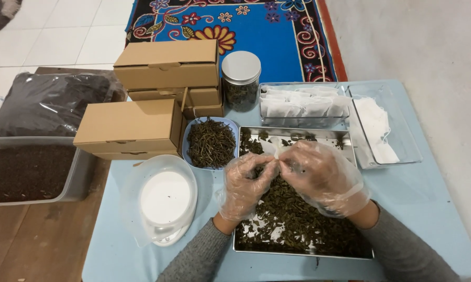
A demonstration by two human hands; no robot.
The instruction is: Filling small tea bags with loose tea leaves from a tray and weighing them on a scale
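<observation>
Grey sleeves: nearest the camera, both forearms came in from the bottom edge and met over the steel tray.
Worktop (418, 193): pale blue, it carried everything but the dark goods at the left.
Steel tray (298, 133): it lay in the middle, spread with loose dried green leaves (298, 219) that were thickest at the near end.
Cardboard boxes (128, 125): these were stacked shut at the back left.
Clear tub (298, 122): behind the tray, it was packed with empty white bags.
Scale (165, 201): wrapped in plastic, it stood left of the tray with its pan bare.
Blue bowl (185, 143): it held needle-like dried bits and touched the tray's far left corner.
Jar (240, 81): lidded, it stood behind the bowl.
Left hand (244, 184): gloved, its grip was closed, thumb and fingertips pinching one side of the small pale bag (270, 149).
Right hand (322, 175): gloved, its grip was closed on the other side, the fingertips almost touching the left's.
Small pale bag: it was held above the tray's far half, clear of the leaves.
Step in hand: judging by the double pinch, the bag's mouth was being worked.
Next move called for: a light, even pull, with the bag kept over the tray.
</observation>
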